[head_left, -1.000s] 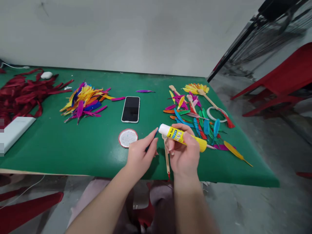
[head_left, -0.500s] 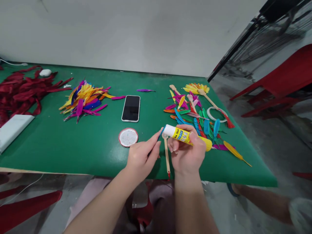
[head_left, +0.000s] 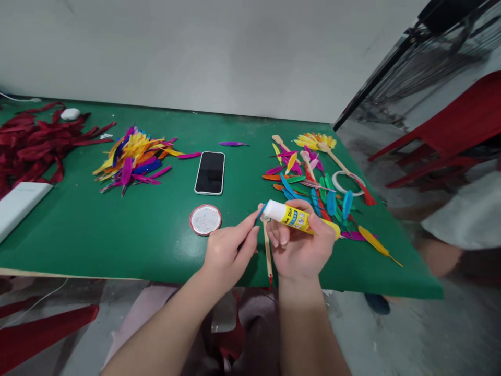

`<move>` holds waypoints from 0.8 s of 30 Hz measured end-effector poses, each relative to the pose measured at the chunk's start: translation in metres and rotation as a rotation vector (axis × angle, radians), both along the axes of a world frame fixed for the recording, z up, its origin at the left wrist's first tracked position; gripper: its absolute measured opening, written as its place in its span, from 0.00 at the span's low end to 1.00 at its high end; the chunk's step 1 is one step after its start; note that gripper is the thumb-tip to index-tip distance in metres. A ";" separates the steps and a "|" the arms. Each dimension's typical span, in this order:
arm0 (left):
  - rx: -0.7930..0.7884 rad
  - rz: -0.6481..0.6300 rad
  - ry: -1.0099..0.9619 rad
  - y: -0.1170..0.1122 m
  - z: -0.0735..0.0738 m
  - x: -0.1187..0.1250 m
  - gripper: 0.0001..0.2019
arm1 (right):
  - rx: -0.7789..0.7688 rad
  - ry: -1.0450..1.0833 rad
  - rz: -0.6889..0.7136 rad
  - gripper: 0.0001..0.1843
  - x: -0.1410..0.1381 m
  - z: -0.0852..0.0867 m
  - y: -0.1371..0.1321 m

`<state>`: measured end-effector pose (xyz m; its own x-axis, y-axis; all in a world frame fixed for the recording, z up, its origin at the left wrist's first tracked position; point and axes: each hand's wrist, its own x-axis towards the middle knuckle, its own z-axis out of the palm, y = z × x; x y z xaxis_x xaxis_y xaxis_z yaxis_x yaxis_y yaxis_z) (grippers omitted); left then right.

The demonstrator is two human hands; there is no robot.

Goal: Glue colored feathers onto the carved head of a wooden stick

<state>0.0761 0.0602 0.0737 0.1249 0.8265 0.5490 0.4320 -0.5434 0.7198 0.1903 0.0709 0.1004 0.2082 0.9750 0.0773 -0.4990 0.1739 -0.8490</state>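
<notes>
Between its thumb and fingers my left hand [head_left: 230, 249] pinches a blue feather [head_left: 261, 213], seen edge-on. My right hand [head_left: 303, 248] is wrapped round a yellow glue stick [head_left: 299, 218], whose white end touches or nearly touches the feather; I cannot tell which. Under both hands a wooden stick [head_left: 268, 250] with a red cord at its near end lies on the table, its wider head partly hidden. Left of my left hand is a round white lid with a red rim [head_left: 205, 220]. Loose coloured feathers [head_left: 297, 180] lie beyond my right hand.
On the green table [head_left: 156, 230] are a phone [head_left: 210, 173], a pile of feathers [head_left: 135, 159], dark red ribbons [head_left: 31, 141], a white box [head_left: 24, 209], a yellow feather fan [head_left: 315, 141] and a white ring [head_left: 347, 184]. Red chairs [head_left: 450, 130] stand at the right.
The glue stick has shifted slightly along the feather toward the right. At the right, another person's leg has moved and pale clothing now shows beside the table.
</notes>
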 end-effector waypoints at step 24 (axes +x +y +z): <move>-0.103 -0.005 -0.123 0.002 -0.005 0.001 0.15 | -0.033 0.135 0.016 0.11 -0.003 -0.003 0.003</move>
